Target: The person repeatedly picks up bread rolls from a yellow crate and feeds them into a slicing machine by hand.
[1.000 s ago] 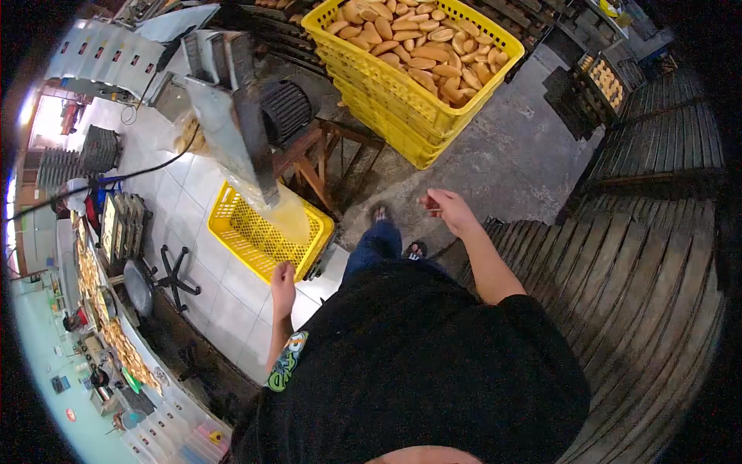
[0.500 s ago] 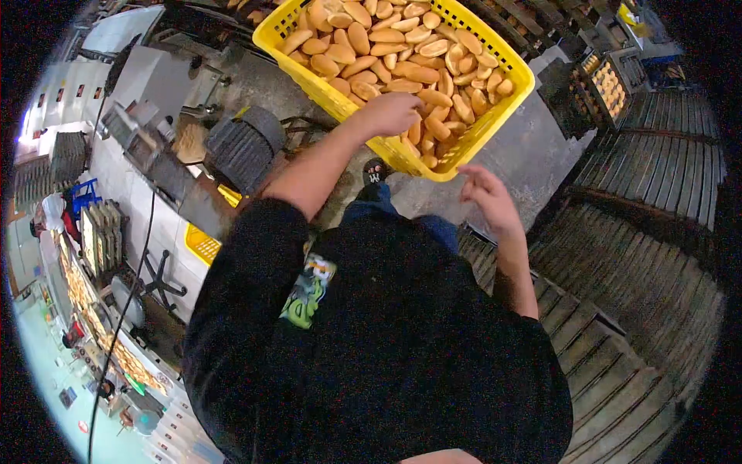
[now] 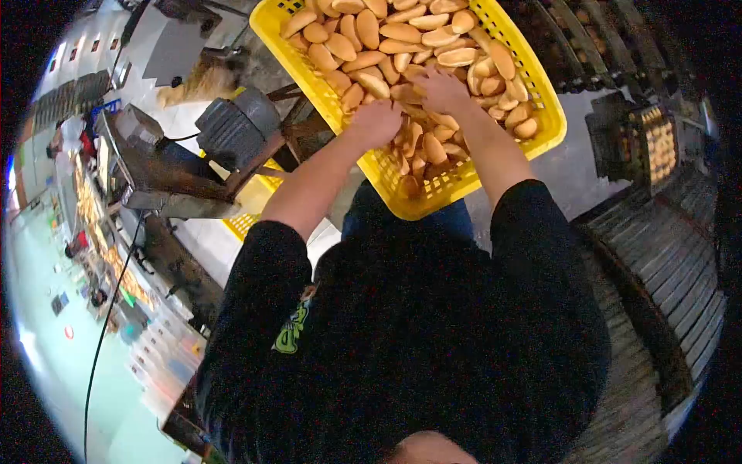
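Observation:
Many small golden-brown bread rolls fill a yellow plastic crate in front of my body. My left hand is down among the rolls beside the crate's left wall. Its fingers are bent down and mostly hidden, so I cannot tell whether they hold a roll. My right hand lies over the rolls near the middle, fingers spread and touching them, with no roll clearly gripped. The rolls lie lower at the near corner, where part of the perforated crate wall shows.
To the left stands a grey ribbed motor on a rusty metal frame. Stacked ridged metal trays are on the right, near a rack of bread. People and a long table with bread are far left.
My right hand has moved from outside the crate's near corner onto the rolls. My left hand has shifted slightly left. The crate appears nearer my body, and the view has turned.

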Available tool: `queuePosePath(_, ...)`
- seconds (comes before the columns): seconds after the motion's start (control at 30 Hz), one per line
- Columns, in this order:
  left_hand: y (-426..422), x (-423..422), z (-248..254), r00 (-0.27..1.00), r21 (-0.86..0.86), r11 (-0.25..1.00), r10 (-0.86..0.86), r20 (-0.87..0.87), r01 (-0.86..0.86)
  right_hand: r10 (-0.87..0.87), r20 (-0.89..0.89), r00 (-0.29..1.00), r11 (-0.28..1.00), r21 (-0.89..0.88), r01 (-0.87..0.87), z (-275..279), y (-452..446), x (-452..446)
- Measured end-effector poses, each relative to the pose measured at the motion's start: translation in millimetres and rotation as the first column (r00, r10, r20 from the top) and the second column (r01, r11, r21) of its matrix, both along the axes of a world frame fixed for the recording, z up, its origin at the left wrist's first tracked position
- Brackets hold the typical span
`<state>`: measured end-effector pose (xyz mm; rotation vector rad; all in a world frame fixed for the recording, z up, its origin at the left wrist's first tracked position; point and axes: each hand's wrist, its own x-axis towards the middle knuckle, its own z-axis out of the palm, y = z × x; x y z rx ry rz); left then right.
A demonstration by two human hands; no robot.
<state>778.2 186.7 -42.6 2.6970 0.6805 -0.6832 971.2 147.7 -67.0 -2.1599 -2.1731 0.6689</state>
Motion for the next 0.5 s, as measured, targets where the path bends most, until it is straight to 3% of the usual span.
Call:
queuePosePath(0.1, 23, -2, -32, 0.931, -0.056, 0.964, 0.266, 0.251, -0.261, 0.027, -0.178, 0.984, 0.997, 0.071, -0.015, -72, 12, 21)
queuePosePath(0.17, 24, 24, 20, 0.866, -0.135, 0.912, 0.409, 0.286, -0.386, -0.229, -0.39, 0.892, 0.968, 0.009, 0.253, -8, -5, 31)
queuePosePath(0.2, 19, 29, 14, 0.873, -0.134, 0.921, 0.389, 0.295, -0.366, -0.35, -0.473, 0.808, 0.925, -0.037, 0.379, 21, -14, 36)
queuePosePath(0.3, 24, 53, -15, 0.898, -0.084, 0.957, 0.29, 0.331, -0.278, -0.587, -0.685, 0.432, 0.76, -0.283, 0.585, 27, -32, 56)
queuePosePath(0.33, 22, 56, -23, 0.918, -0.052, 0.972, 0.235, 0.319, -0.231, -0.628, -0.651, 0.426, 0.75, -0.363, 0.553, 23, -37, 62)
queuePosePath(0.4, 20, 67, -30, 0.963, 0.035, 0.989, 0.133, 0.236, -0.145, -0.421, -0.76, 0.496, 0.861, -0.164, 0.481, 7, -46, 63)
queuePosePath(0.47, 13, 71, -29, 0.997, 0.12, 0.991, 0.052, 0.065, -0.06, -0.594, -0.729, 0.342, 0.795, -0.466, 0.388, 6, -46, 56)
queuePosePath(0.5, 5, 65, -27, 0.993, 0.167, 0.983, 0.065, 0.099, -0.081, -0.576, -0.671, 0.467, 0.816, -0.442, 0.372, -3, -45, 47)
